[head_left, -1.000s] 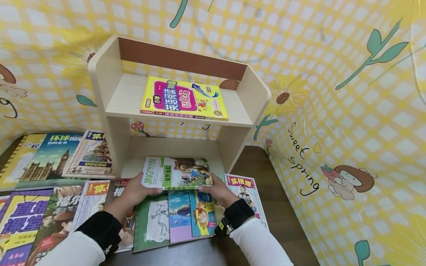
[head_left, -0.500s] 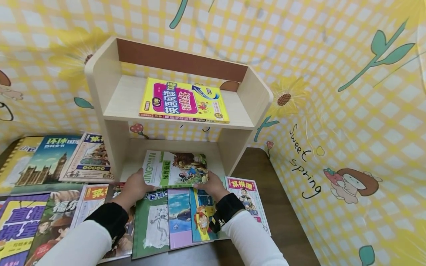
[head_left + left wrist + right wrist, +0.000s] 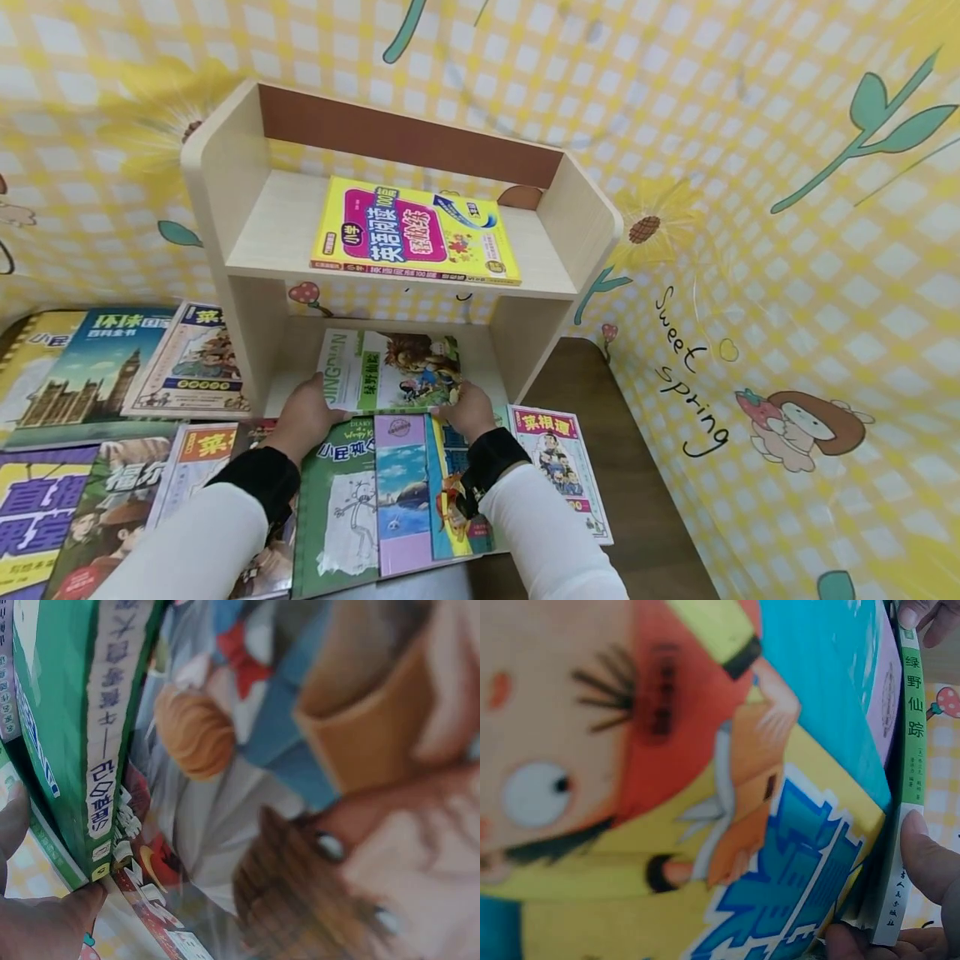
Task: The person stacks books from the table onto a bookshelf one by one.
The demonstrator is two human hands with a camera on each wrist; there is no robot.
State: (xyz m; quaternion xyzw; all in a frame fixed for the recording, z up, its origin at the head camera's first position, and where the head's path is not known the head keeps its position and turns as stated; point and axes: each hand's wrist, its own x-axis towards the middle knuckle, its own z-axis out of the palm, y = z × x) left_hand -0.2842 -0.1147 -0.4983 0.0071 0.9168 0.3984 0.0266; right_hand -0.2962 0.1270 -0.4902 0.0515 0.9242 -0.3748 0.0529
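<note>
A green and white storybook [image 3: 390, 375] with a lion on its cover lies flat at the lower shelf's opening. My left hand [image 3: 303, 421] grips its left end and my right hand [image 3: 472, 411] its right end. In the right wrist view, my right thumb [image 3: 930, 859] is on one side of the green-and-white spine [image 3: 911, 750], with fingers on the other. The left wrist view shows my left fingers [image 3: 52, 922] at the storybook's corner, partly behind a green diary book [image 3: 67, 712]. The book's underside is hidden in the head view.
The wooden bookshelf [image 3: 240, 333] has a yellow English reading book [image 3: 416, 233] on its upper board. Before it lie a green comic diary [image 3: 337, 508], a blue-purple book [image 3: 405, 500] and a yellow-blue book [image 3: 450, 508]. More books [image 3: 97, 367] spread left; a pink-edged one [image 3: 558, 467] lies right.
Both hands have moved the storybook forward and lower, further into the lower compartment. More of the covers in front of the shelf now shows. The yellow book has stayed on the upper board.
</note>
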